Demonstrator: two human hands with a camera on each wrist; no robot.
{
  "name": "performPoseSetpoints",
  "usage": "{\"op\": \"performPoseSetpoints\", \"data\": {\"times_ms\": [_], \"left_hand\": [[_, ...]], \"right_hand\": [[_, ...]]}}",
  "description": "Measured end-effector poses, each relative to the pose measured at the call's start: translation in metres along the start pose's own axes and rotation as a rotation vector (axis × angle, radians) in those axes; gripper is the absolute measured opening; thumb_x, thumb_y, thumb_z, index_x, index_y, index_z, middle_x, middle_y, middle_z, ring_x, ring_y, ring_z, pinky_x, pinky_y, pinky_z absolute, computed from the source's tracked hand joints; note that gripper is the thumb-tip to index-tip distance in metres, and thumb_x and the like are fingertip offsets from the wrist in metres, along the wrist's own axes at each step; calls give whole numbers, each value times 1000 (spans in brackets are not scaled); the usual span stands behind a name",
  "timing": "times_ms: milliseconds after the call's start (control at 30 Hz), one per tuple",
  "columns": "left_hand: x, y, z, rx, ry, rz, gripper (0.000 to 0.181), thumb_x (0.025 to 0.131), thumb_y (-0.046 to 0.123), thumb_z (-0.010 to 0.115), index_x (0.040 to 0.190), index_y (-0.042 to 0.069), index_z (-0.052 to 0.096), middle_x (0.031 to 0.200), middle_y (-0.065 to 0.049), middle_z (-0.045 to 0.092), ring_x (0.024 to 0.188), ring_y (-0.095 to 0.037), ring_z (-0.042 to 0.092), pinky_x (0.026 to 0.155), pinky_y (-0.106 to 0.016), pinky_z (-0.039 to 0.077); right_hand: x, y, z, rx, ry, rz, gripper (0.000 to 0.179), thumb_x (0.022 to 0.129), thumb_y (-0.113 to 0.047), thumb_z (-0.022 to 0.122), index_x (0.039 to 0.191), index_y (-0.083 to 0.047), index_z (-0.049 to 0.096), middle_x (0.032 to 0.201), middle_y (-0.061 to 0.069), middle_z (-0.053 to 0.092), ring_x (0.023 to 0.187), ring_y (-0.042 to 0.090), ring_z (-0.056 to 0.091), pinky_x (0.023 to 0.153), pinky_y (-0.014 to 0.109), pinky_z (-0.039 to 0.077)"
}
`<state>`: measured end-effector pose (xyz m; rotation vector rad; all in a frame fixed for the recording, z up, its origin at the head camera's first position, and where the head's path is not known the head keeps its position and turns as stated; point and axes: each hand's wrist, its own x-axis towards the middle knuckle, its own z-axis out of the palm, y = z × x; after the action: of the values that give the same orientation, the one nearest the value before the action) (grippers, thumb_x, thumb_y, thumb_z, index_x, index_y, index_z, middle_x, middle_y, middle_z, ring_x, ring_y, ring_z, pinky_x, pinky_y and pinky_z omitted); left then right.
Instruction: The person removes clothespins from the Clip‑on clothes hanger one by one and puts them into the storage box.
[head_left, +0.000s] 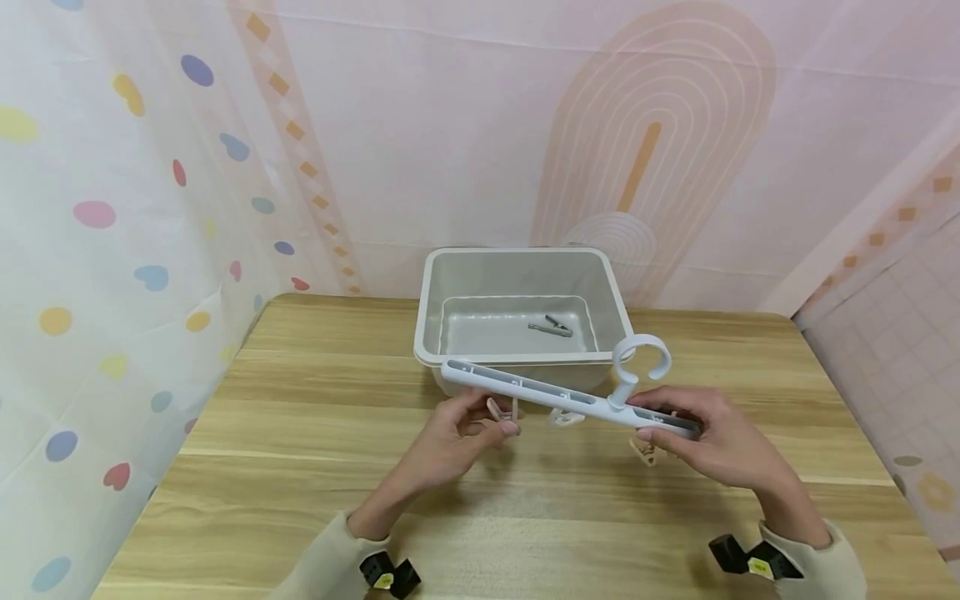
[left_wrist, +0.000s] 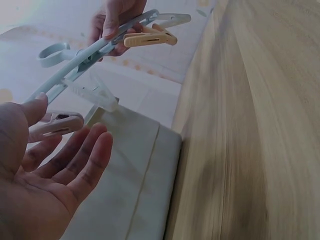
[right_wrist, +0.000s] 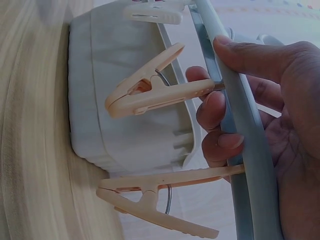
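A light blue-grey clip hanger (head_left: 540, 395) with a hook (head_left: 643, 357) is held up and tilted in front of the bin. My right hand (head_left: 716, 433) grips its right end, thumb on the near side and fingers curled behind. At the left end my left hand (head_left: 457, 437) holds a pinkish clothespin (left_wrist: 57, 125) between thumb and forefinger, the other fingers spread loosely. A white clothespin (head_left: 566, 417) hangs mid-bar. Two peach clothespins, an upper one (right_wrist: 150, 90) and a lower one (right_wrist: 155, 195), hang beside my right fingers in the right wrist view.
A light grey bin (head_left: 525, 358) stands at the back of the wooden table (head_left: 300, 467). Inside it lies a dark grey clothespin (head_left: 553, 327). A patterned cloth (head_left: 450, 150) hangs behind the table and along its left side.
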<state>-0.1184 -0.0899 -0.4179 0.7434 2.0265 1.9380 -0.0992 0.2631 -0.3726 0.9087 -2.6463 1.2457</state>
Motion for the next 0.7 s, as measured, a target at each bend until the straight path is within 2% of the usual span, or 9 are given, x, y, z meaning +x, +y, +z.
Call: {"op": "performPoseSetpoints", "data": {"times_ms": [100, 200, 367, 500, 700], "left_hand": [[0, -1, 2, -14, -14, 12, 32, 100, 12, 66, 130, 1, 59, 113, -23, 69, 99, -20, 73, 83, -43, 62], [1, -2, 3, -5, -19, 10, 28, 100, 10, 65, 126, -1, 61, 107, -23, 72, 92, -21, 75, 77, -44, 62], [1, -3, 4, 28, 6, -8, 20, 99, 13, 69, 116, 3, 69, 96, -16, 74, 79, -26, 73, 73, -40, 62], [-1, -2, 3, 45, 23, -11, 18, 99, 14, 69, 115, 5, 71, 93, -13, 72, 77, -29, 71, 72, -35, 62], [-4, -1, -1, 92, 47, -32, 19, 100, 17, 68, 115, 7, 72, 92, -17, 70, 77, -27, 70, 74, -32, 61]], "right_hand": [[0, 0, 1, -1, -3, -7, 41, 86, -5, 82, 119, -26, 71, 100, -9, 75, 76, 3, 67, 68, 20, 54], [0, 0, 1, -2, -4, -13, 41, 86, -4, 82, 119, -26, 71, 100, -8, 76, 77, 2, 67, 68, 20, 54], [0, 0, 0, 2, -10, -9, 41, 86, -4, 82, 119, -26, 71, 100, -9, 75, 77, 2, 67, 68, 20, 54], [0, 1, 0, 7, -17, -11, 42, 86, -4, 81, 120, -26, 71, 101, -9, 75, 77, 3, 67, 69, 20, 54], [0, 2, -1, -7, -20, -30, 42, 85, -3, 82, 120, -25, 72, 104, -11, 75, 80, 2, 67, 70, 19, 55]]}}
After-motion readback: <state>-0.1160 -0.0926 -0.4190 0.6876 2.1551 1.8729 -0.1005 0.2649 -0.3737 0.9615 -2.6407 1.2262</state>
